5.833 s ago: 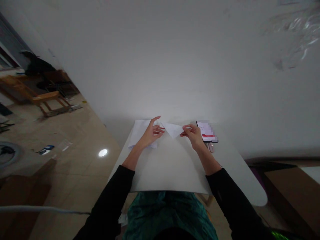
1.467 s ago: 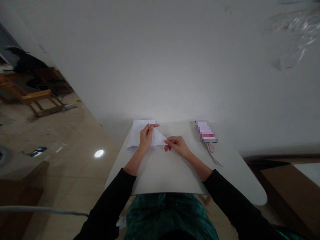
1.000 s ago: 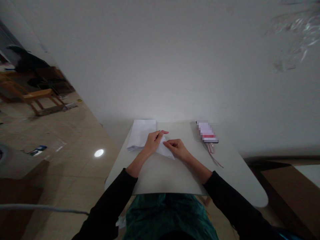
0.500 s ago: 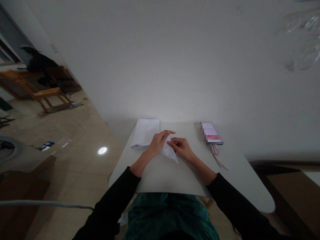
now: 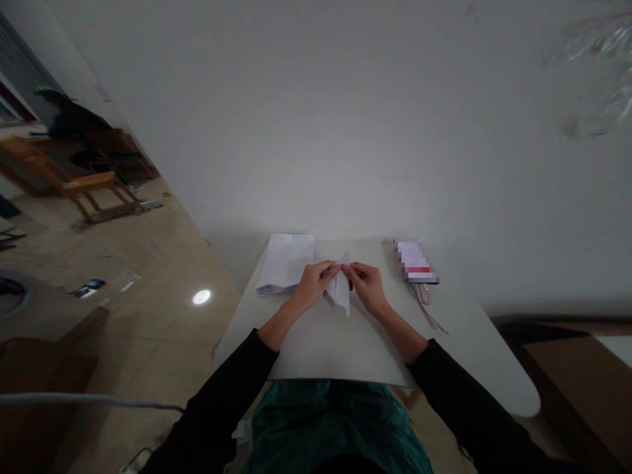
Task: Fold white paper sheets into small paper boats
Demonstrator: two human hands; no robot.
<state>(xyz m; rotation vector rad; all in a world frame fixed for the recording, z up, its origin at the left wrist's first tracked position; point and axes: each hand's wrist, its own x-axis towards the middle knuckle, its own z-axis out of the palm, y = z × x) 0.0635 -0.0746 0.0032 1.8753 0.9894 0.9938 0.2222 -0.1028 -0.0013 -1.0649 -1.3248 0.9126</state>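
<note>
Between my two hands is a folded piece of white paper (image 5: 340, 290), held above the white table (image 5: 336, 352). My left hand (image 5: 315, 283) pinches its left side with thumb and fingers. From the other side my right hand (image 5: 366, 284) pinches it too, and the fingertips of both hands meet near its upper middle. One pointed end of the paper hangs down toward me and another point sticks up behind the fingers. A stack of white paper sheets (image 5: 286, 260) lies just left of my left hand.
Right of my hands lies a phone (image 5: 415, 261) with a pink strap (image 5: 427, 304). A white wall (image 5: 345, 131) rises behind the table. At far left a person in dark clothes (image 5: 79, 122) sits near a wooden chair (image 5: 91, 183). A cardboard box (image 5: 577, 375) stands at right.
The left fingers, stretched out before, are now bent in a pinch. My right hand has moved slightly up, and the paper has turned so its lower point hangs straighter.
</note>
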